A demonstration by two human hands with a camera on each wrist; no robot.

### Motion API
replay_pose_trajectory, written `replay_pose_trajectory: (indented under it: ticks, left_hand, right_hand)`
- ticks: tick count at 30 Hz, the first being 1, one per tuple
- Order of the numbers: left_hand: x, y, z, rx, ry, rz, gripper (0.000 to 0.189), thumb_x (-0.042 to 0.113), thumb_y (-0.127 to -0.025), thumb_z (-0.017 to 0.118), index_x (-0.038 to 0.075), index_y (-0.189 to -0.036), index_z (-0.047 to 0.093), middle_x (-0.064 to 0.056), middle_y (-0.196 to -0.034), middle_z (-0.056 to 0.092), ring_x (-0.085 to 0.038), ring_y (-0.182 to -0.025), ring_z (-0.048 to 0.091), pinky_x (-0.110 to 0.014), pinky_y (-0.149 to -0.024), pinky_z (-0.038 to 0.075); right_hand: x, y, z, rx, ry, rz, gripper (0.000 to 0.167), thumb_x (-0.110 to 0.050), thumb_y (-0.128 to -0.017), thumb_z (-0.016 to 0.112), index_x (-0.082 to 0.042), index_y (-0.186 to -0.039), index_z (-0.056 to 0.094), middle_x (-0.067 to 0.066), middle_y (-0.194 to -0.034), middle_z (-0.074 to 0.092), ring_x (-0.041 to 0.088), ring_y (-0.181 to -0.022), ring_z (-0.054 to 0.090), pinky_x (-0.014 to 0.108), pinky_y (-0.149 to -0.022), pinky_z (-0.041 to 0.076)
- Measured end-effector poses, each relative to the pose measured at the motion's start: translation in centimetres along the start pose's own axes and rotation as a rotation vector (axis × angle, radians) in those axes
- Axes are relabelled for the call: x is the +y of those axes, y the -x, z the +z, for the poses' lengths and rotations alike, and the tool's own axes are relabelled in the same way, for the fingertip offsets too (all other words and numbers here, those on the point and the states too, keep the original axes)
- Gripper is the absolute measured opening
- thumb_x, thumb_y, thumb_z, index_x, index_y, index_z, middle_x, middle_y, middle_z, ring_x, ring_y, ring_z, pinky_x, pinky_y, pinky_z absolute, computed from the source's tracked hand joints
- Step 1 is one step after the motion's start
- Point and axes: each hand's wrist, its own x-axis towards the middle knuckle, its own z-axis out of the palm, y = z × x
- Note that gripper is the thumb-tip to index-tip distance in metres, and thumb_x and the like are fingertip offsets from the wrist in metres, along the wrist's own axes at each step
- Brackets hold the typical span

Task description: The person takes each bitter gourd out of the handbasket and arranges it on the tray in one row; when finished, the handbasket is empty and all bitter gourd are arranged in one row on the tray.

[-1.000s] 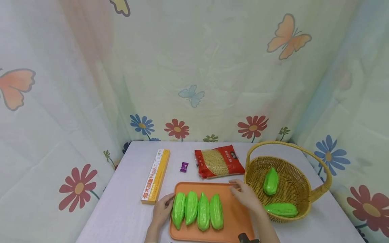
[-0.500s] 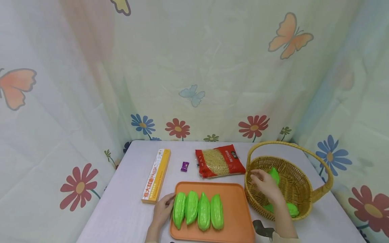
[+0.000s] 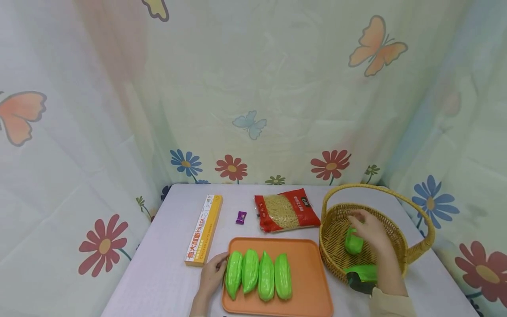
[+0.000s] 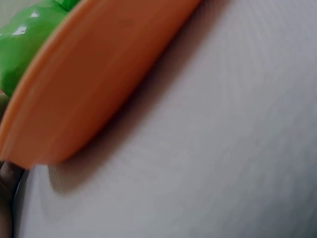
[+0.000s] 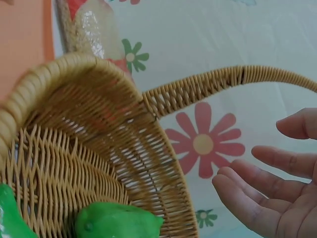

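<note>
My left hand (image 3: 211, 275) grips the left rim of an orange tray (image 3: 310, 273), with fingers above and below the rim at the edge of the left wrist view. Several shiny green tapered vegetables (image 3: 266, 276), shaped like ridged gourds, lie side by side on the tray. Over a wicker basket (image 3: 329, 257) at the right is my right hand (image 3: 370, 230), fingers loosely bent and holding nothing. Two more green vegetables (image 5: 119, 220) lie in the basket; in the head view the hand partly covers the farther one (image 3: 354, 245) and the forearm part of the nearer one (image 3: 364, 270).
A red bag of pasta (image 3: 286, 211) lies behind the tray, left of the basket. Farther left are a small purple wrapped sweet (image 3: 240, 217) and a long yellow-and-white pasta box (image 3: 203, 230). The basket's tall arched handle (image 3: 425, 240) rises beside the right forearm.
My right hand has moved rightward from over the tray's far right corner, across the basket's rim, to above the basket. The left hand and the tray have stayed in place.
</note>
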Motion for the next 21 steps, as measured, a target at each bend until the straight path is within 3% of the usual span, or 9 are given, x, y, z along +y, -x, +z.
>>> replay_pose_trajectory:
  ticks: [8,16,21]
  left_hand:
    - [0.1,-0.1,-0.1,-0.002,0.006,-0.022,0.026,0.021,-0.092,0.056,0.019,-0.116,0.062,0.002,-0.116,0.062,-0.018,-0.107,0.057,-0.035,-0.087,0.048]
    - [0.3,0.0,0.0,-0.018,0.01,-0.037,0.027,0.023,-0.091,0.056,0.02,-0.117,0.062,0.002,-0.116,0.062,-0.017,-0.105,0.057,-0.03,-0.083,0.049]
    - [0.3,0.1,0.1,-0.023,0.019,-0.041,0.027,0.022,-0.091,0.056,0.019,-0.117,0.062,0.001,-0.118,0.061,-0.019,-0.107,0.056,-0.031,-0.084,0.049]
  right_hand:
    - [1.9,-1.5,-0.9,-0.001,0.094,0.007,0.065,-0.042,-0.096,0.034,0.01,-0.134,0.029,0.035,-0.127,0.036,0.047,-0.107,0.046,0.045,-0.079,0.05]
    - [3.1,-2.5,-2.2,0.004,0.182,0.05,0.071,-0.037,-0.096,0.033,0.019,-0.135,0.013,0.045,-0.129,0.021,0.058,-0.115,0.027,0.062,-0.089,0.033]
    - [3.9,-3.2,-2.7,-0.025,0.157,0.074,0.073,-0.037,-0.095,0.033,0.02,-0.134,0.011,0.046,-0.13,0.018,0.057,-0.115,0.026,0.061,-0.09,0.034]
